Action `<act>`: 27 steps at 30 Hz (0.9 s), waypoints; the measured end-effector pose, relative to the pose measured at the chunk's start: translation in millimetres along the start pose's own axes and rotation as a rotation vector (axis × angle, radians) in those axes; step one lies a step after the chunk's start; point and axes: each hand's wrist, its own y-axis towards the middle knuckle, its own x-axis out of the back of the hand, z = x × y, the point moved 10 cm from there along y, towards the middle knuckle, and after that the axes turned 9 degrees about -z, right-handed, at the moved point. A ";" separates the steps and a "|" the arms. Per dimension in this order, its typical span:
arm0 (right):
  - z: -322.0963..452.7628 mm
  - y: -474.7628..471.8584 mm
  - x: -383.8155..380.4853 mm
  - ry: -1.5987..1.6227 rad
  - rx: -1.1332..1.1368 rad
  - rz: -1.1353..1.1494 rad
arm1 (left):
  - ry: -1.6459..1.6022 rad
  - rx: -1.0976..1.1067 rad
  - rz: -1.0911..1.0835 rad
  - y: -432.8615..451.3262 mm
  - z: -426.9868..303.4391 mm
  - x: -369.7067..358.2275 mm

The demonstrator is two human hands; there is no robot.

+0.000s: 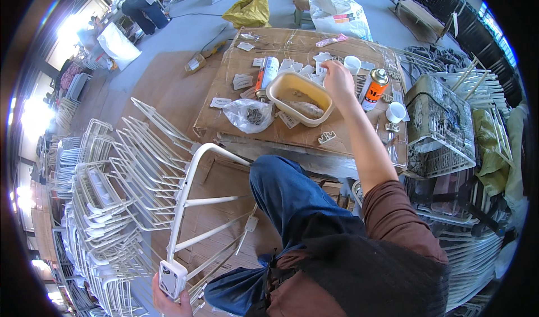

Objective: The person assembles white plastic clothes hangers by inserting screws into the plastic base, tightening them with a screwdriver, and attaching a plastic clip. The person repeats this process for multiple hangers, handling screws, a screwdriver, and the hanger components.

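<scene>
My left hand (170, 298) grips a white plastic joint housing (173, 278) at the lower end of a white metal tube frame (182, 199), which leans by my knee. My right hand (338, 79) reaches over the cardboard-covered table, its fingertips at some small flat white pieces (322, 57); whether it holds one I cannot tell. Just below it sits a cream plastic tub (300, 99) with a wrapped item inside. Spray cans stand or lie on either side, one orange and white (374, 88), one partly red (266, 77). A clear bag of small metal parts (249, 115) lies left of the tub.
White tube frames (101, 207) are stacked densely at the left. A dirty plastic crate (442, 123) stands right of the table (265, 134). Two small white cups (396, 112) are on the table. Sacks (248, 11) lie beyond it, and a person (145, 7) bends over at the upper left.
</scene>
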 end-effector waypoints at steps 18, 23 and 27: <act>54.8 -34.6 89.8 0.403 0.352 -0.185 | -0.318 0.366 0.409 34.2 -63.4 -14.3; 214.7 -110.2 175.5 0.663 0.788 -0.223 | -0.350 0.307 0.848 47.5 -70.1 -24.3; 296.3 -157.0 165.4 1.026 0.783 0.166 | -0.460 0.180 0.939 41.8 -60.9 -39.3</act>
